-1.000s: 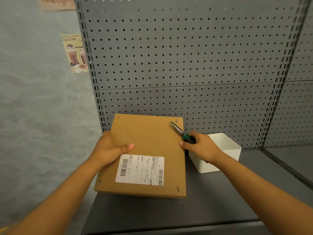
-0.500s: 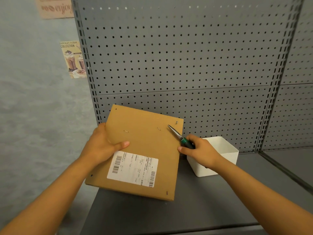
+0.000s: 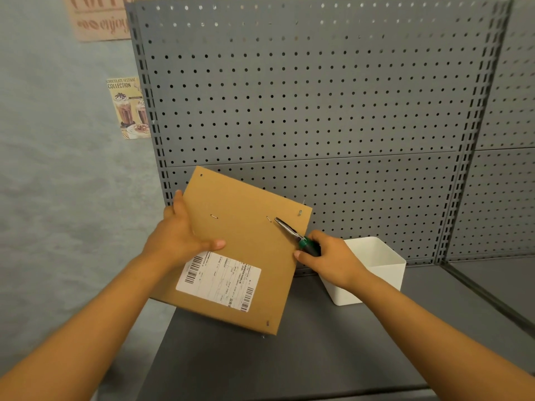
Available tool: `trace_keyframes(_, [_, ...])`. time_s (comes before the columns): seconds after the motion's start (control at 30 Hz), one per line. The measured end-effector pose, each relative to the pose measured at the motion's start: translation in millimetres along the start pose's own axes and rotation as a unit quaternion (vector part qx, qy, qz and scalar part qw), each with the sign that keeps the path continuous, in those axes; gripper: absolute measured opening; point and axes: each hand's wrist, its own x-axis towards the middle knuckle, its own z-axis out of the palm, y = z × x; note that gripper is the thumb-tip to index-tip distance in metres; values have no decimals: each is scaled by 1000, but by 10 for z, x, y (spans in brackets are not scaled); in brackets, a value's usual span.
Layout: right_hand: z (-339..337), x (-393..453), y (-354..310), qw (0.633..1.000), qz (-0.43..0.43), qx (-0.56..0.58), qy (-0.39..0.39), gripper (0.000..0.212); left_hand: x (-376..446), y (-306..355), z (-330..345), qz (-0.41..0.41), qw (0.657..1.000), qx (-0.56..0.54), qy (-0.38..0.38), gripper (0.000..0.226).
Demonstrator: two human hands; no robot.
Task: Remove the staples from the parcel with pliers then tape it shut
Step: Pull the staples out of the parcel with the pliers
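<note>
Mid-frame, the parcel (image 3: 240,250) is tilted, its lower edge over the grey shelf (image 3: 289,360). The left hand (image 3: 179,238) reaches in from the lower left and clasps the parcel's left edge — thumb lying across the face above the label (image 3: 218,280), fingers behind. The right hand (image 3: 330,261) comes from the lower right, its grip wrapped round the green handles of the pliers (image 3: 292,234) — their tips just beside a staple (image 3: 269,219). A white bin (image 3: 376,270) stands right of it.
</note>
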Motion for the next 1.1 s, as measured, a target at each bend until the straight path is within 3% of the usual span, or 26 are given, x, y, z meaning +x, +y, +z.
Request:
trace_keyframes(0.27, [-100,-72,101,999,-5,-40,11,28,87,66,-94,44,998,24,23,133])
trace_keyframes(0.53, [-223,-128,240,997,-11,-54,48,27,97,70,-104,11,1000,5,10,136])
trace_keyframes(0.73, [-116,-109,173,998,26,55,-18,22,34,81,-36,-1,999,-45,2,123])
trace_keyframes(0.87, [26,-128,135,996,-5,78,-36,20,45,154,62,-9,1000,-13,19,113])
trace_keyframes(1.1, [-59,-156,128,995,-21,78,-50,18,122,152,-88,-16,999,5,-33,131])
